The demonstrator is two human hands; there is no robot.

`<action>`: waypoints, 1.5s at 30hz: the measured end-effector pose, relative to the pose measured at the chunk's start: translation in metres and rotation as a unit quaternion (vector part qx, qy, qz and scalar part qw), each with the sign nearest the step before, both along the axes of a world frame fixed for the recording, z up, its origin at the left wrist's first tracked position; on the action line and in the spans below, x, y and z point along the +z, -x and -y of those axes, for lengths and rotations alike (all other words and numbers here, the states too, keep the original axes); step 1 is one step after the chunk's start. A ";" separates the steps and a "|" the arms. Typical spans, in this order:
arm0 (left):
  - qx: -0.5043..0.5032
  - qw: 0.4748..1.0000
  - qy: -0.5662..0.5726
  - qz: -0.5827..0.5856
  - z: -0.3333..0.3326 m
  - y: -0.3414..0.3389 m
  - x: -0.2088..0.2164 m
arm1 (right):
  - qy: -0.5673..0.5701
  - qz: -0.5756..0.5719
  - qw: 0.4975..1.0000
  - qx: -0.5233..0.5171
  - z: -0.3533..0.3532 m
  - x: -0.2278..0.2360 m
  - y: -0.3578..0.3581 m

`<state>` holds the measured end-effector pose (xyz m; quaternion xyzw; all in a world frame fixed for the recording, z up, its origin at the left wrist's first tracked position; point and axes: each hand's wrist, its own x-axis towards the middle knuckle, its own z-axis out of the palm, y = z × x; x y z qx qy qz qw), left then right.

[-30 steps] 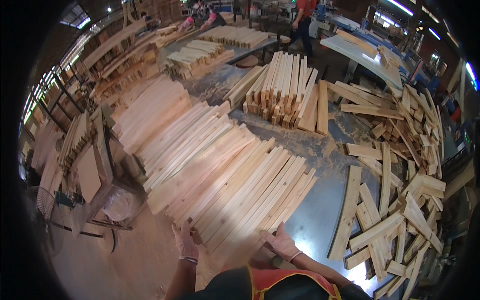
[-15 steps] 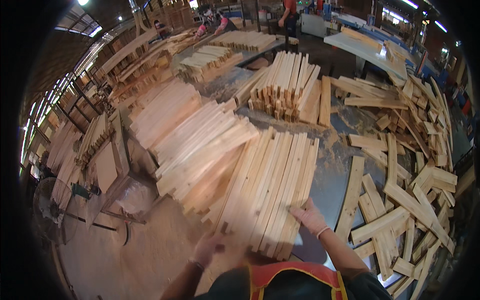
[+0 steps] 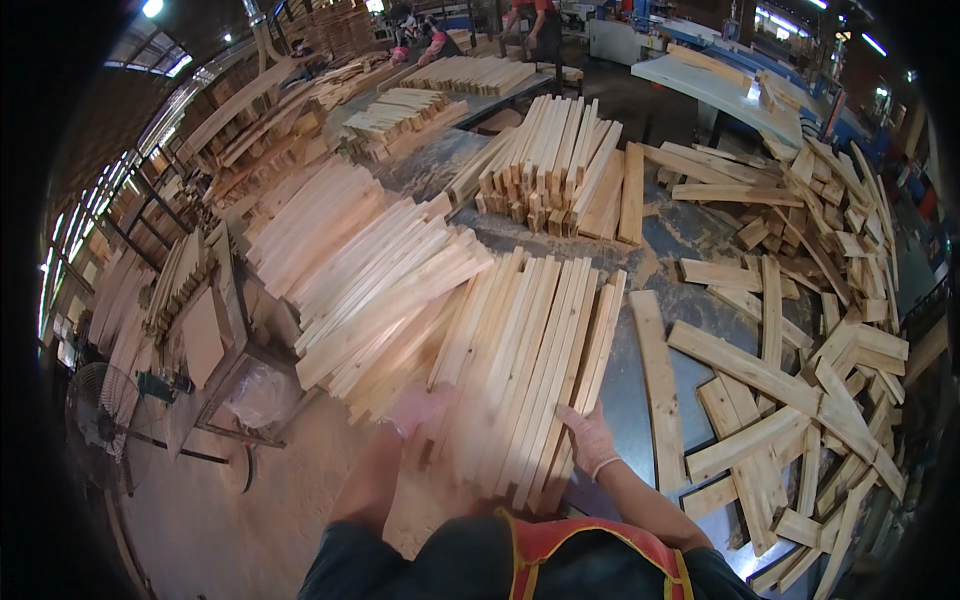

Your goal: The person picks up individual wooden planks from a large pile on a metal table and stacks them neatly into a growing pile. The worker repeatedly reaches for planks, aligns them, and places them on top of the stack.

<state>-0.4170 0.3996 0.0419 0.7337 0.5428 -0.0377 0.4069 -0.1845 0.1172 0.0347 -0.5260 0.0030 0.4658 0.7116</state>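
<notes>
In front of me lies a row of pale wooden strips [image 3: 515, 375], side by side, their near ends close to my body. My right hand [image 3: 588, 437] is at the row's right edge, thumb on top and fingers around the outer side of the end strip. A dark gap runs between the rightmost strips and the others. On the opposite side, my left hand [image 3: 418, 408] is against the row's left edge, its fingers smeared by motion. Left of it, a fanned stack of wooden strips [image 3: 375, 290] overlaps the row's edge.
Loose boards [image 3: 765, 440] lie criss-crossed on the metal table [image 3: 622, 345] at right. Beyond the row stands a tall stack of strips [image 3: 550, 165]. A fan [image 3: 100, 415] and a low stand [image 3: 220, 385] are at left. A person in red [image 3: 545, 25] stands far off.
My left hand has moved forward from the near left corner to the row's left side. My right hand stays at the right edge, where a gap now shows between strips. The view has shifted slightly.
</notes>
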 end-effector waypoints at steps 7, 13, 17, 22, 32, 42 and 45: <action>0.013 0.956 0.225 0.189 0.049 -0.028 0.041 | 0.008 -0.051 0.999 0.001 0.031 -0.009 -0.042; 0.014 0.921 0.321 0.218 0.050 -0.030 -0.005 | 0.019 -0.051 0.998 0.012 0.035 -0.005 -0.048; 0.069 0.911 0.351 0.205 0.052 -0.038 0.023 | 0.005 -0.085 0.996 0.004 0.036 -0.007 -0.049; 0.043 0.928 0.289 0.229 0.051 -0.032 0.039 | 0.005 -0.075 0.997 0.020 0.027 -0.001 -0.043; -0.163 0.876 0.382 0.247 0.023 -0.059 0.024 | -0.015 0.046 0.991 -0.126 0.116 0.038 0.027; -0.455 0.809 0.244 0.281 0.149 -0.045 0.135 | -0.064 0.156 0.885 -0.433 0.178 0.152 0.250; -0.545 0.747 0.211 0.317 0.187 -0.012 0.168 | 0.086 0.245 0.828 -0.498 0.214 0.148 0.330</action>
